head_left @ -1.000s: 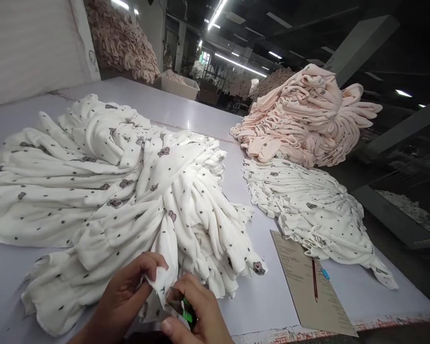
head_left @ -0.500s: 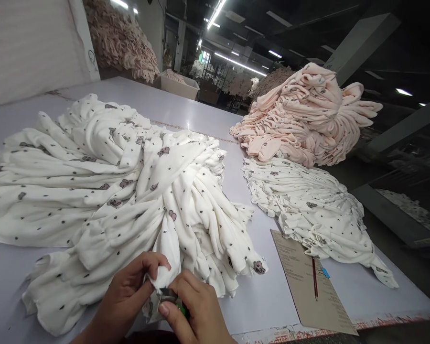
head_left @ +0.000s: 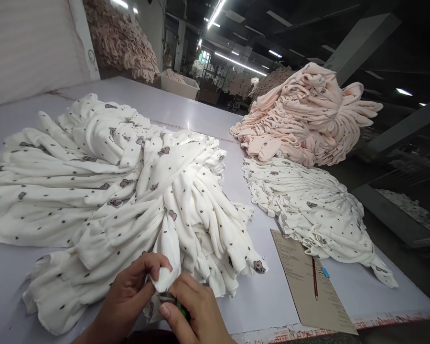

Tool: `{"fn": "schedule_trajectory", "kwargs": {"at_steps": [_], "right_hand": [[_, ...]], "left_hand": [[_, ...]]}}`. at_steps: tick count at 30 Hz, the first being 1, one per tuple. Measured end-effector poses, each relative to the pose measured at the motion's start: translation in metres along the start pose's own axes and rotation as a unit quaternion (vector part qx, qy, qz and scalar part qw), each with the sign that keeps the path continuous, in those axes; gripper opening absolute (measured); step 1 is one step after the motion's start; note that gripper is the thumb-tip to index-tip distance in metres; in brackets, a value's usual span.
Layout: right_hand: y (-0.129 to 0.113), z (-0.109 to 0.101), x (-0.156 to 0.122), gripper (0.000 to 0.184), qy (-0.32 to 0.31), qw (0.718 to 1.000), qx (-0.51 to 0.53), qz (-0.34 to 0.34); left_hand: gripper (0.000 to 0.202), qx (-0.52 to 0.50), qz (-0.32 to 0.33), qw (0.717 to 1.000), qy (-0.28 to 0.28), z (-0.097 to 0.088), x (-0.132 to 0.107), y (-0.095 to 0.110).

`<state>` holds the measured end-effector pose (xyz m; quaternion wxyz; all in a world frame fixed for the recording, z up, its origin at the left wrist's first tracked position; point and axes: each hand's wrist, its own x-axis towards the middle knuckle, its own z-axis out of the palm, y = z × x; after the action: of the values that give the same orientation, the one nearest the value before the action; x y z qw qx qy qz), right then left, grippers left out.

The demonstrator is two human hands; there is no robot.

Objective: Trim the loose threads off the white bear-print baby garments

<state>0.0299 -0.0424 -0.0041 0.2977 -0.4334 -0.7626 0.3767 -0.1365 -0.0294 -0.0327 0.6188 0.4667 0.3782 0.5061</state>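
Observation:
A big heap of white fleece fabric (head_left: 103, 186), printed with dark dots and purplish-grey animal figures, spreads before me. My left hand (head_left: 131, 291) pinches a plain white corner (head_left: 163, 277) pulled from its near side. Close beside it, my right hand (head_left: 197, 306) is closed around small thread snips (head_left: 168, 298); a grey metal part and a bit of green show between thumb and fingers. The snips lie just below the pinched corner, their tips partly hidden, so I cannot tell whether they touch it.
Right of the heap lies a flatter white printed pile (head_left: 308, 205), with a pink fabric stack (head_left: 301, 114) behind it. A brown card (head_left: 301, 286) with a dark red pencil (head_left: 314, 279) and a blue clip (head_left: 325, 273) sits near the table's front edge. A pale bin (head_left: 179, 87) stands beyond.
The snips have shifted slightly down from the corner, and their blades show less. Both hands stay almost in place; the fabric heap has not moved.

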Motion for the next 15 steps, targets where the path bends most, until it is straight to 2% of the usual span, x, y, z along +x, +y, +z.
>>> {"fn": "schedule_trajectory", "kwargs": {"at_steps": [3, 7, 15], "right_hand": [[0.0, 0.0, -0.001, 0.038, 0.017, 0.999, 0.03, -0.015], [0.0, -0.001, 0.0, 0.041, 0.025, 0.999, 0.037, 0.004], [0.0, 0.001, -0.001, 0.03, 0.01, 0.999, 0.033, 0.012]], "left_hand": [[0.015, -0.01, 0.001, 1.0, 0.005, 0.001, 0.0, 0.0], [0.017, -0.02, -0.006, 1.0, 0.018, 0.004, 0.001, 0.004], [0.02, -0.035, -0.019, 0.997, 0.066, 0.011, -0.002, 0.006]]}}
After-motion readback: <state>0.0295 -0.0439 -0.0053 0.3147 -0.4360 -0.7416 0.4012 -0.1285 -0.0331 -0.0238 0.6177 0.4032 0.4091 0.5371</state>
